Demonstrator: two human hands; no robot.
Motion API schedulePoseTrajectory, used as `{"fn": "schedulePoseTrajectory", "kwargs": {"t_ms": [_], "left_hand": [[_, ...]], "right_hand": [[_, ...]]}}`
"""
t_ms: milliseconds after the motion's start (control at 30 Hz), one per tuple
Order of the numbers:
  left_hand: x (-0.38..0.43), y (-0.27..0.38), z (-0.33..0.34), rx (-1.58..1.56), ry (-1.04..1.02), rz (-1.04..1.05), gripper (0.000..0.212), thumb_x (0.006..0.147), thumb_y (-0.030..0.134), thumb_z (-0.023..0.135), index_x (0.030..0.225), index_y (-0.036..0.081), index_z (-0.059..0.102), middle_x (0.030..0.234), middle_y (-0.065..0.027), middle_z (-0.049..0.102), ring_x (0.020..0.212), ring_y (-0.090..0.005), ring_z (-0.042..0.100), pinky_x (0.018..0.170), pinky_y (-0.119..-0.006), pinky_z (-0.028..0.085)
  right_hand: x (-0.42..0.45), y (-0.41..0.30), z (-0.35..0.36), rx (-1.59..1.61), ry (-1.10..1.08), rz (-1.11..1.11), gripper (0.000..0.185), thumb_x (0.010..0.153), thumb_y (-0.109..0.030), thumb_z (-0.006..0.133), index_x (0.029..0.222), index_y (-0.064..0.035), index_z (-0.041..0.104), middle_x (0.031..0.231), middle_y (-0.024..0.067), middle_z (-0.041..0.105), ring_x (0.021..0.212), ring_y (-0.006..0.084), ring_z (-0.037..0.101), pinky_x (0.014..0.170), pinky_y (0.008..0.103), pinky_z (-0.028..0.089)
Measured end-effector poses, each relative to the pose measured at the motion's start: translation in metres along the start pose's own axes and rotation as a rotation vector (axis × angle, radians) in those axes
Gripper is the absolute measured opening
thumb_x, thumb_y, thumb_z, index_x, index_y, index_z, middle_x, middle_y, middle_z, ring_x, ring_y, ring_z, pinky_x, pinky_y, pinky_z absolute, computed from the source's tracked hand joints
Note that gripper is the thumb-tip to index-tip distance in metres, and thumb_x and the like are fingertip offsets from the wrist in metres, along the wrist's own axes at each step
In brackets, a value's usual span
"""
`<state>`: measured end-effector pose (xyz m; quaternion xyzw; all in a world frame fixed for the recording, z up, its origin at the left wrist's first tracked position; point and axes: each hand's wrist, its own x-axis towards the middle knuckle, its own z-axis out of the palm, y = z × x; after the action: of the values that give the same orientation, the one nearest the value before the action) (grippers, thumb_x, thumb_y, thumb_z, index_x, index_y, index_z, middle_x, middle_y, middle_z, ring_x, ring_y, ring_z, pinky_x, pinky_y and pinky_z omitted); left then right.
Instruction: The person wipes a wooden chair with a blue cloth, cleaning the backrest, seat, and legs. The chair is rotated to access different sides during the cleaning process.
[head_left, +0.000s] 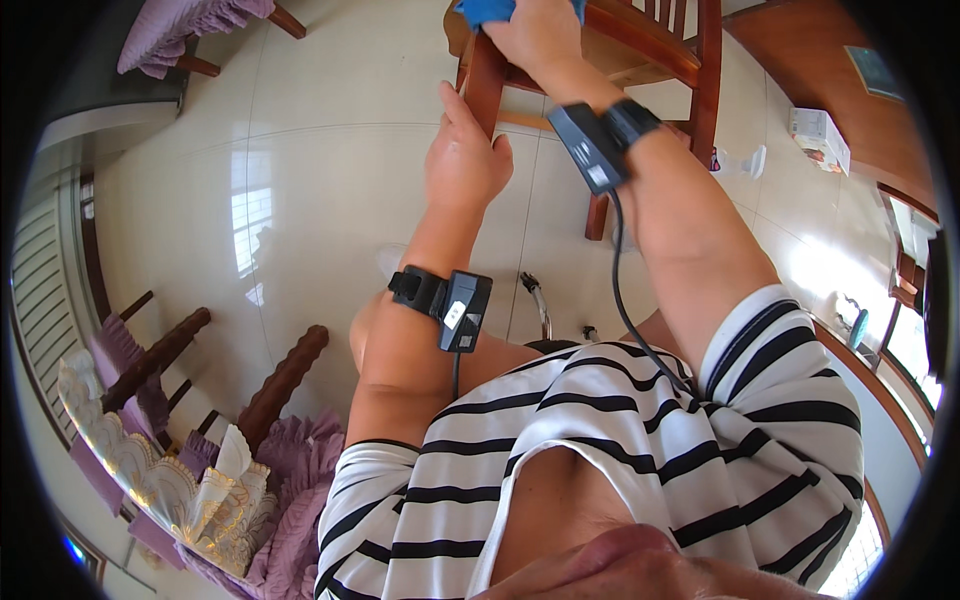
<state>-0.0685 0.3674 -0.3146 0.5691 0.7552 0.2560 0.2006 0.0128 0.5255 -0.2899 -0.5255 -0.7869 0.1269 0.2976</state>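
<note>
At the top of the head view stands a brown wooden chair (637, 37) with a slatted part at its right. My left hand (469, 157) is around the lower end of a wooden post (486, 86) of this chair, thumb on one side and fingers on the other. Farther up, my right hand (546, 41) presses a blue cloth (487, 10) against the chair near the upper end of that post. Part of the cloth is cut off by the picture's top edge. Each forearm carries a strapped black device, the left one (465, 311) and the right one (589, 148), with a cable.
Purple-covered furniture (187, 30) stands at upper left. At lower left are carved wooden legs (285, 382) and a lace-edged cloth (225, 517). A white printed box (820, 139) sits by a wooden cabinet (817, 60). A chrome caster leg (538, 304) shows near my lap.
</note>
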Motion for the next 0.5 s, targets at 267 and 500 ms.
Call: {"fn": "schedulePoseTrajectory", "kwargs": {"t_ms": [267, 500], "left_hand": [[0.006, -0.007, 0.001, -0.180, -0.012, -0.060, 0.103, 0.078, 0.014, 0.070, 0.144, -0.016, -0.003, 0.086, -0.0242, 0.067, 0.079, -0.0418, 0.065, 0.072, -0.045, 0.053], [0.009, 0.004, -0.011, -0.097, -0.119, -0.137, 0.095, 0.078, 0.011, 0.068, 0.146, -0.011, 0.005, 0.103, -0.0264, 0.066, 0.090, -0.0416, 0.065, 0.078, -0.044, 0.054]], "right_hand": [[-0.081, -0.013, -0.021, -0.016, -0.136, -0.346, 0.026, 0.070, -0.018, 0.073, 0.095, -0.0146, 0.067, 0.091, 0.0102, 0.058, 0.090, 0.0331, 0.061, 0.076, 0.0431, 0.052], [-0.104, 0.074, -0.065, -0.235, -0.080, -0.215, 0.040, 0.069, -0.010, 0.074, 0.108, -0.0092, 0.064, 0.108, 0.0141, 0.059, 0.101, 0.0381, 0.057, 0.089, 0.0445, 0.048]]}}
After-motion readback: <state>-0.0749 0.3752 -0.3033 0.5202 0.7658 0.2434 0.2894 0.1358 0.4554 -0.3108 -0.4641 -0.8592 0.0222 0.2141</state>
